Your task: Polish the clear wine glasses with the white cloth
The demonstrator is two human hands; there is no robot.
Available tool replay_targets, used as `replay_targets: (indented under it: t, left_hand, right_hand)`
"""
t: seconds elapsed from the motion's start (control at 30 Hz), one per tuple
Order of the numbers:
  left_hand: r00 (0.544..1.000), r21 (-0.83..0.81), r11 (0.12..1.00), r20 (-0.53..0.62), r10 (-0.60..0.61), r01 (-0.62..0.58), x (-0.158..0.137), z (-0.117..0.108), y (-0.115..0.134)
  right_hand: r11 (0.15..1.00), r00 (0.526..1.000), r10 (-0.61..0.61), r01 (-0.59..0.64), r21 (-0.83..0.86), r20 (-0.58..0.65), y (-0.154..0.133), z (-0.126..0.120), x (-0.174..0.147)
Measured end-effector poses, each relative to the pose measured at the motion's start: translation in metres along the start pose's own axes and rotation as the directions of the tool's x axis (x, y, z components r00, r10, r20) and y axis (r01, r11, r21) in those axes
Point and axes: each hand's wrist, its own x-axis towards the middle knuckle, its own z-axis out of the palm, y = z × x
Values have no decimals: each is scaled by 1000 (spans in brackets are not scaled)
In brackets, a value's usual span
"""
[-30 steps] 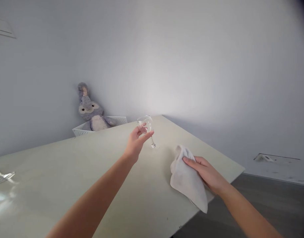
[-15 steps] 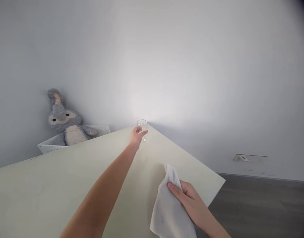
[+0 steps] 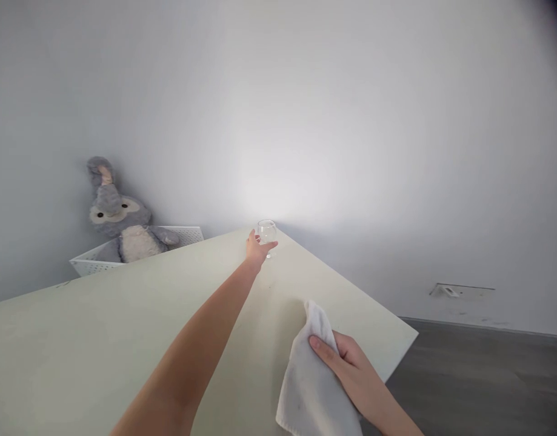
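while the left hand [image 3: 256,251] half-curls round a glass [image 3: 267,229] — grip unclear — the right hand [image 3: 353,370] pinches cropped cloth [image 3: 308,381].

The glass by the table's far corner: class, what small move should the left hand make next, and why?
Probably ease the left hand gently clear of the glass: it looks set upright near the far corner of the table, so a bump might tip it.

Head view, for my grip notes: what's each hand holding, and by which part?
Right hand: cloth, by its upper right side. Left hand: at the bowl of the glass; whether gripping cannot be told.
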Motion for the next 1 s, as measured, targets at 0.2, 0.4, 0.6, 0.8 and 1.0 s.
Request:
replay_targets:
  t: [0.2,0.4,0.6,0.8,1.0]
  left_hand:
    - [983,8,986,82,165,-167,-66,-29,18]
    - [822,-49,991,565,-72,121,-165,-75,34]
    - [749,-87,934,625,-221,348,-208,-127,68]
    - [886,30,979,422,-194,201,-223,-179,89]
    - [956,347,935,291,-38,-69,-239,-223,113]
  right_hand:
    - [972,991,-9,39,231,-131,-3,0,-4]
    - [872,979,-124,31,488,159,-9,26,3]
    - [859,892,-132,-115,499,433,-16,65,13]
    - [927,849,-124,-85,364,513,-46,99,13]
    - [973,844,-200,232,-3,498,-82,144,11]
